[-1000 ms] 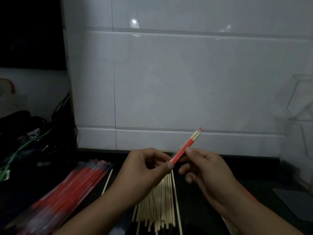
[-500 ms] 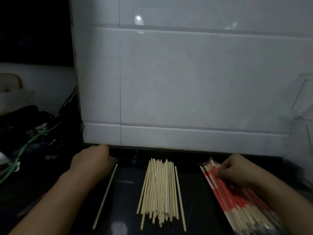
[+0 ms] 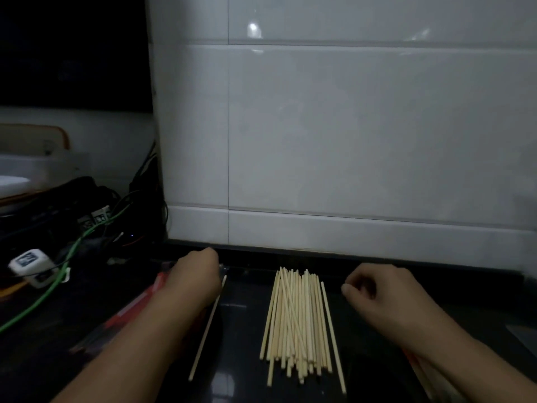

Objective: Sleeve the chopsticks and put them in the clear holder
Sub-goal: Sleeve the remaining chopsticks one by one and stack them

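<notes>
White tiles fill the wall (image 3: 348, 126) ahead of me, and below them runs a dark, glossy tabletop (image 3: 241, 344). I can make out no container in this view. A heap of bare chopsticks (image 3: 296, 324) lies in the middle of the tabletop, pointing toward the wall, with a single chopstick (image 3: 207, 327) lying apart to its left. My left hand (image 3: 194, 276) rests knuckles-up over the far end of the red sleeves (image 3: 136, 306); its fingers are hidden, so I cannot tell whether it grips one. My right hand (image 3: 374, 289) hovers just right of the heap, fingers curled under, nothing visibly held. Under my right forearm, a few sleeved chopsticks (image 3: 421, 365) show at the lower right. Far left, a tangle of cables (image 3: 96, 228), one green, and a small white adapter (image 3: 30, 261) crowd the dim corner.
</notes>
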Action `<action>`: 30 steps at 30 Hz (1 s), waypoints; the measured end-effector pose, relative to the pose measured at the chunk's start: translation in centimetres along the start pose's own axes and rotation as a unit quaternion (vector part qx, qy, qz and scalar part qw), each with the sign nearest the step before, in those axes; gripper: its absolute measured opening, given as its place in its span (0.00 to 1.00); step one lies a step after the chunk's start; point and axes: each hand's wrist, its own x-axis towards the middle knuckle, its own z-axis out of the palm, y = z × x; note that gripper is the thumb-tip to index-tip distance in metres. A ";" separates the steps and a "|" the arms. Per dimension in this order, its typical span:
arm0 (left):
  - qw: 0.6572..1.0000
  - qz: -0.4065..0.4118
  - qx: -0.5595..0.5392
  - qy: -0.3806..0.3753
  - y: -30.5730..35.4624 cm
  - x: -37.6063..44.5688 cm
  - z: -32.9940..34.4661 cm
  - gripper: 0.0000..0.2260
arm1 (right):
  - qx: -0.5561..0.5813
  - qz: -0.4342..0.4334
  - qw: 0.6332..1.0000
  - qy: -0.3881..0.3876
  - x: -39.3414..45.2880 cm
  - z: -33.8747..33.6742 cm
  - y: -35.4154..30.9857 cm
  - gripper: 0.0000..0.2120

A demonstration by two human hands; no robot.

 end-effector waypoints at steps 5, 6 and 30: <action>0.990 0.018 -0.136 0.014 1.7 -0.6 -0.5 0.13 | -0.016 -0.048 0.992 -0.113 -1.1 2.2 -1.5 0.13; 0.983 0.033 -0.181 0.019 2.0 -0.9 -0.6 0.11 | -0.018 -0.048 0.992 -0.119 -1.1 2.4 -1.5 0.14; 0.844 0.151 -0.503 0.108 5.6 -4.2 -2.5 0.03 | -0.101 -0.013 0.974 -0.200 -1.4 2.2 -3.0 0.15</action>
